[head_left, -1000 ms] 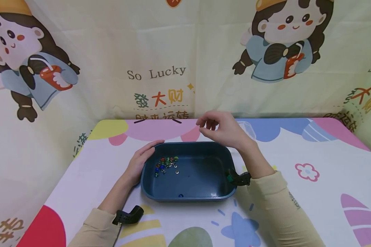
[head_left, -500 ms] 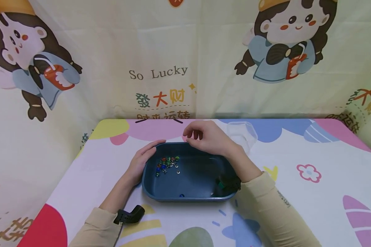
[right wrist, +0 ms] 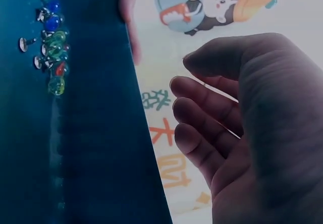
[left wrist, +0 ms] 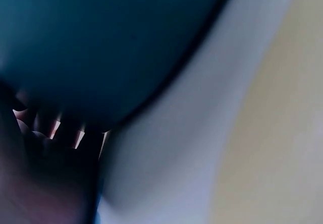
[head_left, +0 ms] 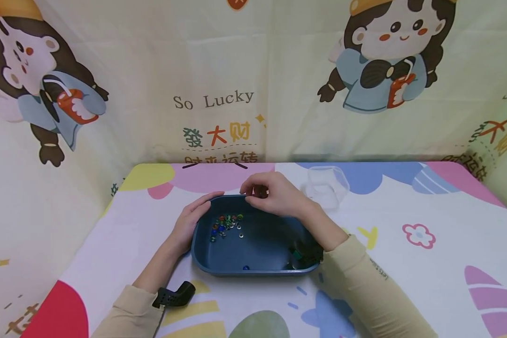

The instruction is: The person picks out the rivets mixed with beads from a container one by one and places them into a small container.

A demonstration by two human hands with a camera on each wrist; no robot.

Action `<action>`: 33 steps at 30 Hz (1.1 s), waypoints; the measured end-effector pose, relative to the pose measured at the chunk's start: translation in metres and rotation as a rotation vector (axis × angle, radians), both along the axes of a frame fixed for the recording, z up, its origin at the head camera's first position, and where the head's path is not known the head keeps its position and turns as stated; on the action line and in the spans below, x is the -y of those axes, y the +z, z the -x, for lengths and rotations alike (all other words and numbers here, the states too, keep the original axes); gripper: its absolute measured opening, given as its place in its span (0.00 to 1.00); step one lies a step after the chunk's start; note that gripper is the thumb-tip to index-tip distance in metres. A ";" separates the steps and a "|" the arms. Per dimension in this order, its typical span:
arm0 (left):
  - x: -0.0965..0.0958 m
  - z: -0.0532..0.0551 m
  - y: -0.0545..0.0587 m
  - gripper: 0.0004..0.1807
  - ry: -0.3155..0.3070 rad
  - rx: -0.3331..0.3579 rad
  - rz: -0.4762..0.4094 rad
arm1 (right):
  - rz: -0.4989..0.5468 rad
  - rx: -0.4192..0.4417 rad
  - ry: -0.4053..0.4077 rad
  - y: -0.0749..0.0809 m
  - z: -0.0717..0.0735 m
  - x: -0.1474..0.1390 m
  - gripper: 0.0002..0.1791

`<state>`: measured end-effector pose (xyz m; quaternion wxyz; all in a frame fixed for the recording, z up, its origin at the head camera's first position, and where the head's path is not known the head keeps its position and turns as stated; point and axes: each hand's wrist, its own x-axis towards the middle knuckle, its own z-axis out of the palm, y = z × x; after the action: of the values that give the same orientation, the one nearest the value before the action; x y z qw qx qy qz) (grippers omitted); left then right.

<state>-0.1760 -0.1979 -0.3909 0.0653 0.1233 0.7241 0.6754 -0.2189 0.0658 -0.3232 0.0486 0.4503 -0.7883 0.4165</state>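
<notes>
A dark blue rectangular tub (head_left: 270, 272) stands on the table. My left hand (head_left: 186, 227) holds its left side, thumb at the rim and fingers along the outer wall; the left wrist view shows those fingers only dimly. Glass marbles (right wrist: 53, 42) lie bunched with silver thumbtacks (right wrist: 23, 44) in the tub's left part. A single blue marble (head_left: 246, 267) sits by the near wall. Over the far rim hovers my right hand (head_left: 276, 195), its fingers loosely bent with nothing between them, as the right wrist view shows.
Behind the tub, to the right, stands a clear plastic container (head_left: 340, 183), partly behind the right hand. A patterned cloth (head_left: 448, 225) covers the table. A printed curtain (head_left: 295, 117) hangs along the back edge.
My right hand has moved left and slightly nearer, from behind the tub to over its far rim, uncovering the clear container. The left hand, tub and marbles stay put.
</notes>
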 end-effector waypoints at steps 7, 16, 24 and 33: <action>0.001 -0.002 0.001 0.26 0.004 0.001 -0.004 | 0.006 -0.035 0.082 -0.004 0.000 0.007 0.07; -0.002 0.000 -0.001 0.26 -0.014 0.008 -0.021 | -0.102 -0.109 0.126 -0.011 -0.004 0.013 0.08; -0.001 0.000 0.001 0.26 -0.019 0.014 -0.036 | -0.242 -0.103 0.171 -0.015 -0.007 0.023 0.09; -0.001 -0.002 0.004 0.25 -0.003 0.029 -0.034 | -0.420 -0.053 0.162 -0.017 -0.009 0.031 0.11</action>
<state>-0.1744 -0.1966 -0.3867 0.0748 0.1156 0.7114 0.6892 -0.2098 0.0346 -0.3404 -0.0590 0.5234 -0.8173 0.2337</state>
